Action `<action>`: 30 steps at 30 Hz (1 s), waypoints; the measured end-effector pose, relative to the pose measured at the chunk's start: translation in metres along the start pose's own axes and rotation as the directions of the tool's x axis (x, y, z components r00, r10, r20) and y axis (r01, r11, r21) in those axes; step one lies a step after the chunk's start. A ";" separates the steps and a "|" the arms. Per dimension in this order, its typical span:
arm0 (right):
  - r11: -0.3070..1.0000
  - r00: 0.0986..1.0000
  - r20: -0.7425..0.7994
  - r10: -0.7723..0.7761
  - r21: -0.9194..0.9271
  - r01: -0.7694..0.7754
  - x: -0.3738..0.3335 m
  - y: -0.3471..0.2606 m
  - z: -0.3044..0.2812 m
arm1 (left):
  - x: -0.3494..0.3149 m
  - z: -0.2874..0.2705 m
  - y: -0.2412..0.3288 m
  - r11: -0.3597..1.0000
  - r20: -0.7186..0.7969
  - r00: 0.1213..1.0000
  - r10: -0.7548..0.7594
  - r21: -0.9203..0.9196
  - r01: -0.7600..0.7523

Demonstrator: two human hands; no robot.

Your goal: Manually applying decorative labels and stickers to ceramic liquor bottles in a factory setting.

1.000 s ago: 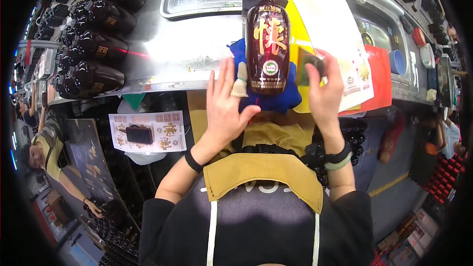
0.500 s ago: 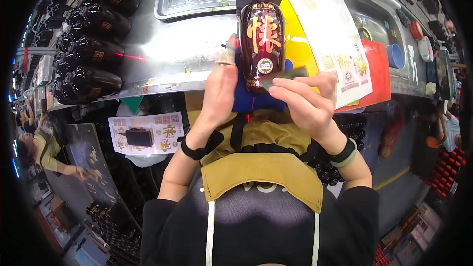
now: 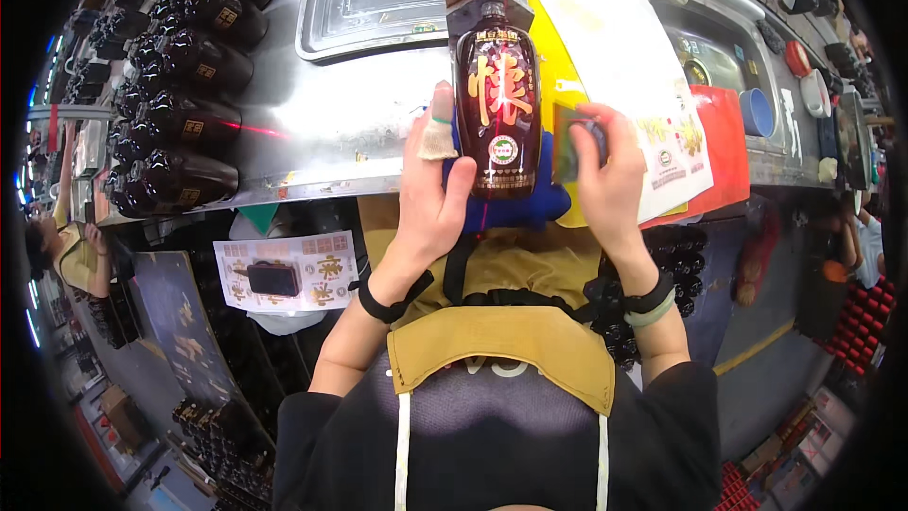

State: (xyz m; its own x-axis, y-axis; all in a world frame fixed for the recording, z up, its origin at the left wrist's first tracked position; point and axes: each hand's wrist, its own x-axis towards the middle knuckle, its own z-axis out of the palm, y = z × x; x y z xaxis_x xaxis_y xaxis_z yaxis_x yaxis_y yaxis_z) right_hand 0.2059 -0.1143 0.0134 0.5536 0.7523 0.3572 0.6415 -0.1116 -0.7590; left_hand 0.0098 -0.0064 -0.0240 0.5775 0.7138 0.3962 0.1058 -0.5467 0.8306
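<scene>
A dark brown glossy bottle (image 3: pixel 499 114) with gold and red characters and a round white-green label lies in front of me on a blue cloth (image 3: pixel 549 201). Along its left side is my left hand (image 3: pixel 427 175), fingers stretched out and pale covers on a finger; its thumb is by the bottle's lower edge, and I cannot tell whether it touches. My right hand (image 3: pixel 610 166), to the right of the bottle, grips a flat, dark green see-through scraper (image 3: pixel 565 144) held on edge, apart from the glass. A red light line runs down the bottle.
Several dark bottles (image 3: pixel 203 128) stand at the left of the metal table. A metal tray (image 3: pixel 369 0) is behind. White printed sheets (image 3: pixel 662 123) lie over yellow and red sheets (image 3: pixel 724 147) at right, near a blue cup (image 3: pixel 756 112). A dark block (image 3: pixel 274 278) rests on a printed sheet at lower left.
My right hand has drawn the scraper off the bottle's lower part to its right side, turning it upright. My left hand has shifted slightly down, its thumb now away from its fingers.
</scene>
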 end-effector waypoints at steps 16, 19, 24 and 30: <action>0.945 0.987 -0.074 0.141 0.307 -0.112 0.028 -0.024 0.016 | 0.014 -0.001 0.038 0.886 0.157 0.982 0.106 0.433 -0.165; 0.923 0.972 -0.046 0.230 0.328 -0.203 0.035 -0.019 0.006 | 0.017 0.003 0.052 0.870 0.186 0.980 0.072 0.468 -0.153; 0.927 0.978 -0.068 0.196 0.339 -0.163 0.045 -0.024 0.011 | 0.020 -0.003 0.051 0.921 0.178 0.984 0.005 0.384 -0.074; 0.930 0.980 0.061 0.192 0.307 -0.201 0.042 -0.017 0.029 | 0.027 -0.002 0.027 0.968 0.086 0.993 -0.083 0.246 0.059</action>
State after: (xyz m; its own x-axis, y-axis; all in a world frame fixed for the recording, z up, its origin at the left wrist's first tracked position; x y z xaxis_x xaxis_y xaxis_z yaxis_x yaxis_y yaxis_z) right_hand 0.2029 -0.0623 0.0255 0.6332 0.7549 0.1711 0.3220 -0.0559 -0.9451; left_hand 0.0269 -0.0009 0.0098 0.6345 0.7161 0.2907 0.3355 -0.5941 0.7311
